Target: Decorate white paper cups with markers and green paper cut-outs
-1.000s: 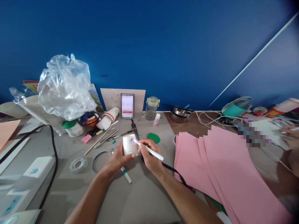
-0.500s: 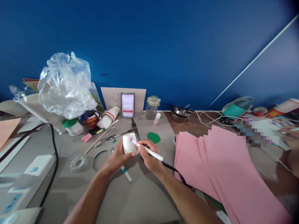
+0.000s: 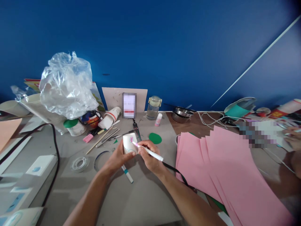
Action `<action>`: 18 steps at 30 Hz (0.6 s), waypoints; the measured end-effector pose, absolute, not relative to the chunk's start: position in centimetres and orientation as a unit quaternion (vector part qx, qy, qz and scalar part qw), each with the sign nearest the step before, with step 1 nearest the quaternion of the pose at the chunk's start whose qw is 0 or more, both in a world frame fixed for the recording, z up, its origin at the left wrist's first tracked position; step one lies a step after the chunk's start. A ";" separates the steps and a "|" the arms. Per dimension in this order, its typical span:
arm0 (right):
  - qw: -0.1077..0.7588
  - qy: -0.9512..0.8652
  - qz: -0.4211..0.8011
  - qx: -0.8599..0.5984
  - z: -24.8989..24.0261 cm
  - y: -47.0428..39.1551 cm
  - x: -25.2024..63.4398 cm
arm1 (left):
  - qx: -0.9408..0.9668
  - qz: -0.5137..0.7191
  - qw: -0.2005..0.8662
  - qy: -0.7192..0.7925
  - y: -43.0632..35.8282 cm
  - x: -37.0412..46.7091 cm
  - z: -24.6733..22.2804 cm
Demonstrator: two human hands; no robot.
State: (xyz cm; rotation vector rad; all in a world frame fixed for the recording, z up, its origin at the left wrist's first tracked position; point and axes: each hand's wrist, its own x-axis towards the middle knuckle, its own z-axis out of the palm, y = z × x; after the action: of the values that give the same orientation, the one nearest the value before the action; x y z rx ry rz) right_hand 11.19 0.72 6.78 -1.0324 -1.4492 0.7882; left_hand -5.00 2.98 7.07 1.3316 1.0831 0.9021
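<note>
My left hand [image 3: 119,157] is closed round a small white paper cup [image 3: 129,147], tilted so its side faces me, with a pink patch and a pale teal outline drawn on it. Between the fingers of my right hand [image 3: 149,153] is a white marker [image 3: 154,153] whose pink tip end is at the pink patch; I cannot tell whether it touches. Below the cup lies another marker [image 3: 127,174], white with a teal band, partly hidden by my left hand. A green paper oval [image 3: 155,138] lies beyond my right hand.
Pink paper sheets [image 3: 225,169] spread on the right. A tape roll [image 3: 80,164] and thin sticks [image 3: 101,138] lie left. At the back stand a phone [image 3: 129,106], a glass jar [image 3: 153,108], a glue stick [image 3: 158,120] and metal bowls [image 3: 181,114]. Another person's hand [image 3: 293,131] shows far right.
The cup has tilted slightly in my left hand, and the marker in my right hand has shifted a little to the left. The surrounding things stay in place.
</note>
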 end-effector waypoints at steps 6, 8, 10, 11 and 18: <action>0.553 -0.631 0.327 -0.435 6.6 0.7 11.2 | 0.580 0.381 0.546 0.470 3.1 -5.1 6.8; 0.554 -0.628 0.327 -0.438 6.6 0.7 11.2 | 0.587 0.376 0.539 0.472 3.1 -5.1 6.6; 0.555 -0.625 0.330 -0.438 6.6 0.7 11.2 | 0.590 0.377 0.537 0.471 3.1 -5.1 6.5; 0.554 -0.627 0.332 -0.436 6.6 0.7 11.2 | 0.589 0.379 0.538 0.469 3.1 -5.1 6.5; 0.551 -0.627 0.333 -0.439 6.6 0.7 11.3 | 0.574 0.386 0.544 0.475 3.0 -5.0 7.1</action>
State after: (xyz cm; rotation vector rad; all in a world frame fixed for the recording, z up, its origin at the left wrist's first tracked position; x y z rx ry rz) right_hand 11.28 0.65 6.59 -1.0379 -1.4823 0.7874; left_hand -4.96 3.01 7.13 1.3625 1.1264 0.9155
